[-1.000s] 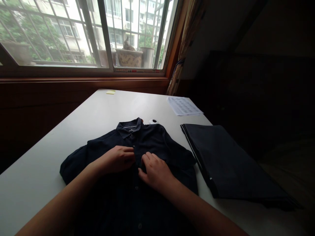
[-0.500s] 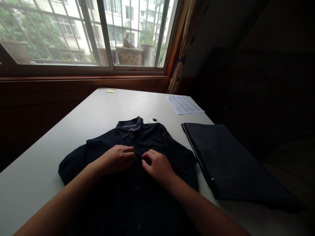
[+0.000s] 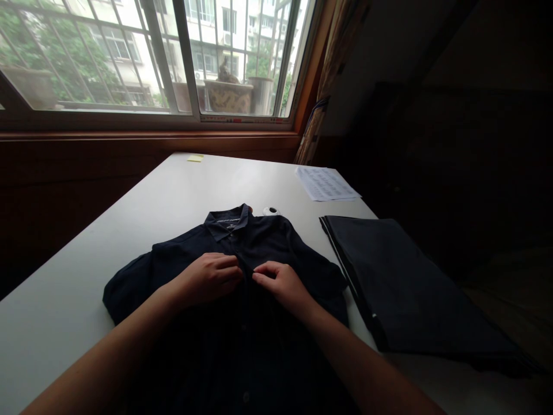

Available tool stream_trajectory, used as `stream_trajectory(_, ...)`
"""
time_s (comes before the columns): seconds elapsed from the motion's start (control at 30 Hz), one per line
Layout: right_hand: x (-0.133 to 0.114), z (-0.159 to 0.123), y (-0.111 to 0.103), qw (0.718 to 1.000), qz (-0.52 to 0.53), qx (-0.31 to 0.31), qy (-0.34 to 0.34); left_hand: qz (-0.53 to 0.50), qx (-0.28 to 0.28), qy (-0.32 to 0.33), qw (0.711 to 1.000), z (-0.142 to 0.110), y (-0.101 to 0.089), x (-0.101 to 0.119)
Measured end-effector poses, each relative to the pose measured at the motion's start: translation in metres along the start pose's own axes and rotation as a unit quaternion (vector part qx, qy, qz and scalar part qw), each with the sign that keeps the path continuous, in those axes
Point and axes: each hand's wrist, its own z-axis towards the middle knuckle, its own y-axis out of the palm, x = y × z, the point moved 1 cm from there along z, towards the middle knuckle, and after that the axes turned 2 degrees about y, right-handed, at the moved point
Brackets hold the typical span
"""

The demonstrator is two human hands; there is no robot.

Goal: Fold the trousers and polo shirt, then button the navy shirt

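Observation:
A dark navy button-up shirt [image 3: 181, 251] lies front side up on the white table, its collar [image 3: 227, 222] pointing toward the window. My left hand [image 3: 213, 276] is closed at the front placket, fingers curled so that the tips are hidden against the cloth. Just to its right, my right hand [image 3: 283, 282] pinches the placket edge between thumb and forefinger. The fabric rises slightly between both hands. Lower on the placket a small button [image 3: 246, 397] shows.
To the right lies a stack of folded dark cloth [image 3: 401, 282]. Printed sheets [image 3: 327, 183] and a yellow sticky note [image 3: 195, 158] rest on the far part of the white table [image 3: 108, 236]. A small white round object [image 3: 271, 211] sits behind the shirt's shoulder. Beyond is a barred window [image 3: 129, 69].
My right thumb and forefinger have closed together on the placket edge; before, they were curled with a gap. My left hand has shifted slightly right. The shirt stays in place.

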Motion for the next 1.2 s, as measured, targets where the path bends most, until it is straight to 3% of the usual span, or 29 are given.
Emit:
stream_trajectory(0.43,-0.0016,-0.001,0.0011,0.995,0.084,-0.011,0.049,0.004,0.018,0.016,1.0,-0.0002,0.0032,-0.0007)
stream_trajectory(1.2,0.0024,-0.0013,0.0055,0.992,0.1,-0.018,0.068,0.023,0.019,0.055,0.998,0.0062,-0.0006,0.0047)
